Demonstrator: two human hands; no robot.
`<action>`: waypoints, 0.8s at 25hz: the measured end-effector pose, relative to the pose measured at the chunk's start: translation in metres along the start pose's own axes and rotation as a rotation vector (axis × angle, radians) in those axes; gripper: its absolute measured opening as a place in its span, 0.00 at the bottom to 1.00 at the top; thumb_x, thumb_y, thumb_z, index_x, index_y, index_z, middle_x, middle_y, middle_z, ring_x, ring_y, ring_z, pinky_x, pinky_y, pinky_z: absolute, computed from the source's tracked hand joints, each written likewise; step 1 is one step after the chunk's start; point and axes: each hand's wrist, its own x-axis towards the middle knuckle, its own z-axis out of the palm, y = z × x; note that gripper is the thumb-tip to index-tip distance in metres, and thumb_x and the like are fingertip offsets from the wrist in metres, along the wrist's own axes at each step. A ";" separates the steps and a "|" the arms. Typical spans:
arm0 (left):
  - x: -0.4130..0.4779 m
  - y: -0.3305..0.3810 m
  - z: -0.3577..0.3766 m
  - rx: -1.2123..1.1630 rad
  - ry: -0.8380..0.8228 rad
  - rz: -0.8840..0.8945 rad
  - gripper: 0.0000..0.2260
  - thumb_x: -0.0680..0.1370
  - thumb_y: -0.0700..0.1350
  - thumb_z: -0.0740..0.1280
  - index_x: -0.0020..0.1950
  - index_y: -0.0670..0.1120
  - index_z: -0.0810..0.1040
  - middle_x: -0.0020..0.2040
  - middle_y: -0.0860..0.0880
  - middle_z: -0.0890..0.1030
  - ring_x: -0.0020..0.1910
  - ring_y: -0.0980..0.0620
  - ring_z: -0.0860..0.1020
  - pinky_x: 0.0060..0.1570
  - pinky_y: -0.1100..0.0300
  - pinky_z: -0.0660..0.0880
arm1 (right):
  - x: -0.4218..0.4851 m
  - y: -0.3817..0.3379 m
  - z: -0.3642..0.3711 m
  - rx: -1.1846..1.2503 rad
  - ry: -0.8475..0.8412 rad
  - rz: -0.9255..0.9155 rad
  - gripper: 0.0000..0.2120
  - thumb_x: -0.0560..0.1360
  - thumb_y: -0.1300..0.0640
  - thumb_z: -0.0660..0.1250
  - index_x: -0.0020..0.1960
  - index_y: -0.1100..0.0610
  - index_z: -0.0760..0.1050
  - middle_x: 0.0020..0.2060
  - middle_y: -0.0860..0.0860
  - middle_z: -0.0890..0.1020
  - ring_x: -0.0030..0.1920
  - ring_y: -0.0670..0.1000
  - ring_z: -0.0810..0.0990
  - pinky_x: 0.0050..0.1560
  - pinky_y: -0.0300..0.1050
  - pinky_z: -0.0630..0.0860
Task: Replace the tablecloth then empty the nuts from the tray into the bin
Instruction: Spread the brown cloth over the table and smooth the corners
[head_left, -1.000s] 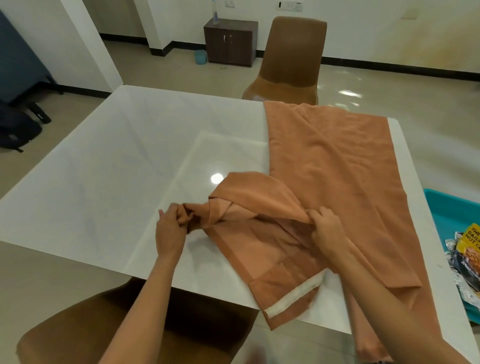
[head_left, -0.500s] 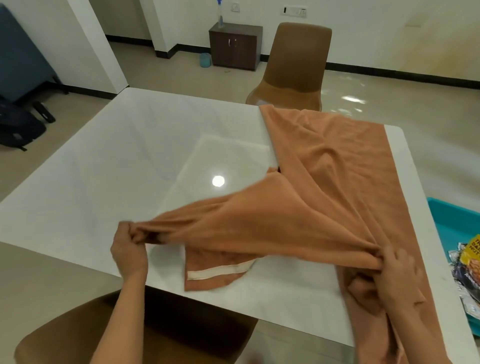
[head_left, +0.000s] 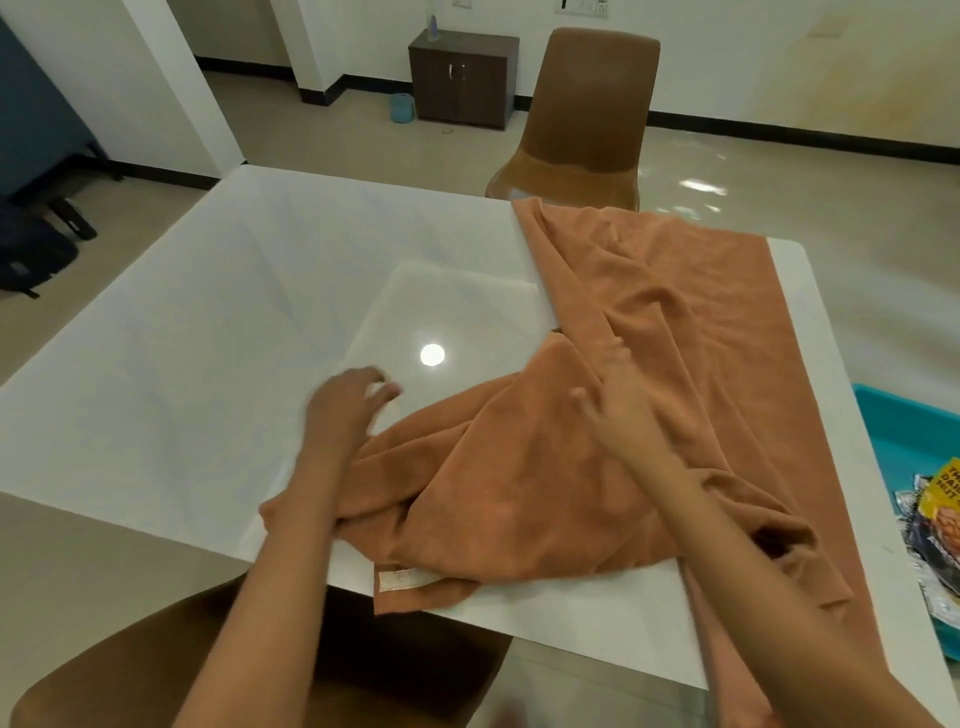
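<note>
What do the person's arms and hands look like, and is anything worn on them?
Both arms are bare as far as the picture's lower edge: no sleeve shows on the left forearm or the right forearm. The left hand and the right hand wear no glove. No watch, band or ring can be seen, but both hands are blurred, so a thin ring could be missed.
</note>
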 end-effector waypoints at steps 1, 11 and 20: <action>0.002 0.023 0.026 -0.128 -0.012 0.040 0.15 0.79 0.53 0.60 0.63 0.49 0.75 0.62 0.48 0.78 0.61 0.46 0.75 0.59 0.53 0.70 | 0.004 0.002 0.033 -0.026 -0.048 0.019 0.31 0.78 0.42 0.57 0.75 0.59 0.59 0.73 0.62 0.63 0.73 0.62 0.60 0.72 0.56 0.59; -0.005 0.021 0.127 0.089 -0.312 -0.261 0.36 0.76 0.69 0.49 0.75 0.58 0.33 0.75 0.47 0.29 0.72 0.37 0.29 0.71 0.42 0.31 | -0.041 0.097 0.115 -0.316 -0.049 -0.047 0.42 0.72 0.29 0.50 0.78 0.49 0.44 0.78 0.48 0.45 0.77 0.48 0.42 0.76 0.50 0.41; -0.026 0.000 0.113 0.052 -0.256 -0.393 0.32 0.80 0.63 0.48 0.73 0.58 0.28 0.72 0.44 0.24 0.72 0.39 0.27 0.67 0.40 0.27 | -0.095 0.144 0.090 -0.280 0.062 0.273 0.52 0.66 0.23 0.49 0.78 0.57 0.47 0.78 0.53 0.51 0.77 0.51 0.47 0.76 0.49 0.43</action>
